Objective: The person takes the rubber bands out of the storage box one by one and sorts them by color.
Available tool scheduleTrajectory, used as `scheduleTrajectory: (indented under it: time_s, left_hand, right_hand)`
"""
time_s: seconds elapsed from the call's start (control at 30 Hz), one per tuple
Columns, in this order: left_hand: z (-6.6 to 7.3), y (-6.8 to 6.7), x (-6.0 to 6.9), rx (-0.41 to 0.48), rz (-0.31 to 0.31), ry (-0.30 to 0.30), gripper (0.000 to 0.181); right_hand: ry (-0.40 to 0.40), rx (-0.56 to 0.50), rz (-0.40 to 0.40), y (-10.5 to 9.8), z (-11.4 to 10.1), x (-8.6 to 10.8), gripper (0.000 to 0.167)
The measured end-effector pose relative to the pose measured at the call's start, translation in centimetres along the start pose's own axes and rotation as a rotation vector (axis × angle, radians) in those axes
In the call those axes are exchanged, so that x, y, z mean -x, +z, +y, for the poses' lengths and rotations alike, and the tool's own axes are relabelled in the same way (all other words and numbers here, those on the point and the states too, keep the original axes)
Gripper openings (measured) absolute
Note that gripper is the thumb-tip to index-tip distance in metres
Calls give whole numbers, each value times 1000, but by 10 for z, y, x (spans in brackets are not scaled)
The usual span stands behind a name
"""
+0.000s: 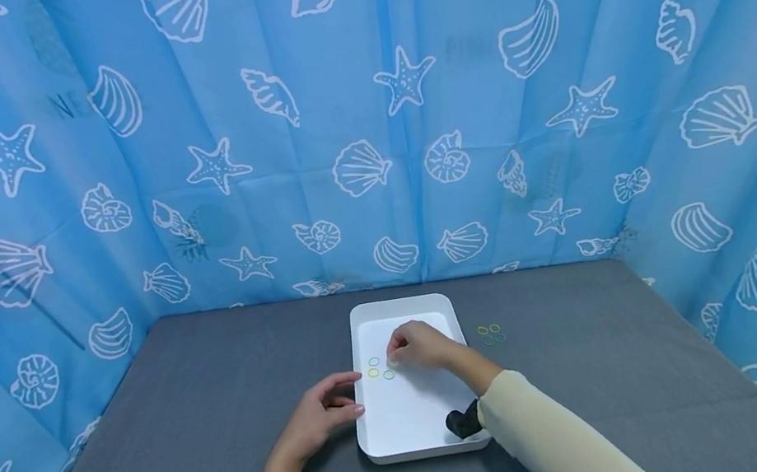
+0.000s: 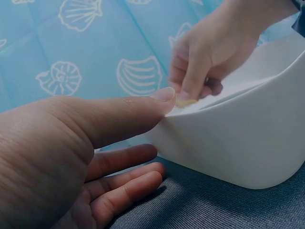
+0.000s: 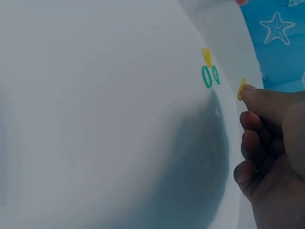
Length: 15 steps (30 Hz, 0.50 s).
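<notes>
My right hand (image 1: 419, 344) is over the white tray (image 1: 422, 429), pinching a small yellow rubber band (image 3: 241, 89) between thumb and fingers. On the tray floor, near its left side, lie a yellow rubber band (image 1: 374, 373) and two green ones, the nearer green band (image 1: 389, 374) closest to my right hand. My left hand (image 1: 321, 412) is beside the tray's left wall. Its thumb and fingertips are at the rim, the fingers loosely extended with nothing held. In the left wrist view the right hand (image 2: 209, 57) shows beyond the tray wall.
Several yellow and green bands (image 1: 491, 334) lie together on the grey tablecloth (image 1: 567, 371), just right of the tray. A blue curtain (image 1: 357, 106) with white shells and starfish hangs behind and at both sides of the table.
</notes>
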<state>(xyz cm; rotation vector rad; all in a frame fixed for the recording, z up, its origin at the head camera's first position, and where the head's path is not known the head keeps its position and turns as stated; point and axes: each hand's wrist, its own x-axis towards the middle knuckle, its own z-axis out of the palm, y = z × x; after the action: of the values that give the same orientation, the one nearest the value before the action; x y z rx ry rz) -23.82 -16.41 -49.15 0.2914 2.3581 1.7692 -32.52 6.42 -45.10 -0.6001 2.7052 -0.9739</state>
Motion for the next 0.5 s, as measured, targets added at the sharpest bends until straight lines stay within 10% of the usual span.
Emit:
scheduleTrajectory:
  time_s: [0.5]
  left_hand:
    - [4,1,1,-1,16,-18,50]
  right_hand:
    - [-50,-134,154,-38,4,12,7]
